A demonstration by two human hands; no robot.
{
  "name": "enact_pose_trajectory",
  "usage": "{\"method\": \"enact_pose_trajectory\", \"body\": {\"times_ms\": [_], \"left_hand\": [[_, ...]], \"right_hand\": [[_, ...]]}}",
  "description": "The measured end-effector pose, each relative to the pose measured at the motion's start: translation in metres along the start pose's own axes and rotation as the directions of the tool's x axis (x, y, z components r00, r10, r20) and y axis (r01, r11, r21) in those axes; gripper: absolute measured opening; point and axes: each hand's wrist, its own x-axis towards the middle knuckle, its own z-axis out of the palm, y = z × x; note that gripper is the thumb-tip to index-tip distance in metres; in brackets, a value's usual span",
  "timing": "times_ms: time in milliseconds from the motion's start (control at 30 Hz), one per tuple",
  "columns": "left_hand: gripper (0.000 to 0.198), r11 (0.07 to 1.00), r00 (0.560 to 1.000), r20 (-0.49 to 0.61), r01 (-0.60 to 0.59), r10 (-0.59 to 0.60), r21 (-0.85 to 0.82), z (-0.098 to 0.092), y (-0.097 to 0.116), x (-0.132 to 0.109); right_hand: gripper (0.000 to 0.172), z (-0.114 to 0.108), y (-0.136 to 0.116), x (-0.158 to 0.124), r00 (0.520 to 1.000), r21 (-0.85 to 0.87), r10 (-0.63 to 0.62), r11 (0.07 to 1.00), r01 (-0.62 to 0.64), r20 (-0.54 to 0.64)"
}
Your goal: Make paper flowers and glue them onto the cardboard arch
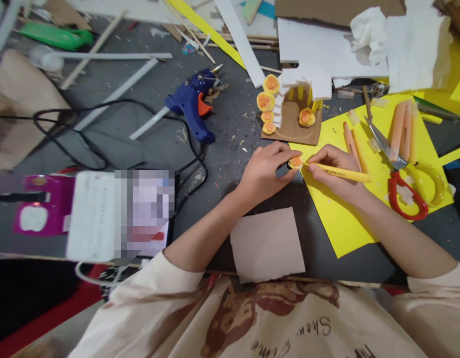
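Note:
My left hand [267, 168] pinches a small round piece [296, 162] with an orange middle between thumb and fingertips. My right hand [336, 169] grips a yellow marker [337, 172], its tip at the edge of that piece. Just beyond the hands stands a small cardboard model [299, 117] with white steps and yellow posts. Orange-and-yellow rounds [266, 101] line its left side, and another round [307, 118] sits on its base. Under my right forearm lies a yellow sheet [334, 219]. The palm sides of both hands are hidden.
A blue glue gun [194, 102] with a trailing black cable lies to the left. Red-handled scissors [407, 199] and several orange markers [403, 132] rest on the right. A brownish paper square [269, 243] is near the front edge, with a phone [149, 214] to its left.

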Motion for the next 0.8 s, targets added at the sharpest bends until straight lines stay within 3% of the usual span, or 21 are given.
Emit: {"method": "enact_pose_trajectory", "body": {"times_ms": [400,567,800], "left_hand": [[0.03,1.0,1.0,-0.028,-0.012,0.012,0.017,0.0026,-0.002,-0.0009],[0.029,1.0,0.999,-0.05,-0.017,0.017,-0.004,0.0037,-0.0032,-0.0012],[0.028,1.0,0.999,-0.041,0.011,-0.012,-0.026,0.0024,-0.0021,-0.0008]], "right_hand": [[0.011,-0.0008,0.0011,-0.0018,0.999,-0.021,-0.029,0.999,0.029,-0.019],[0.015,-0.0013,-0.0014,-0.0021,0.997,-0.018,-0.025,0.999,0.027,0.072],[0.019,-0.0015,-0.0012,-0.002,0.997,-0.022,-0.033,0.999,0.034,0.063]]}}
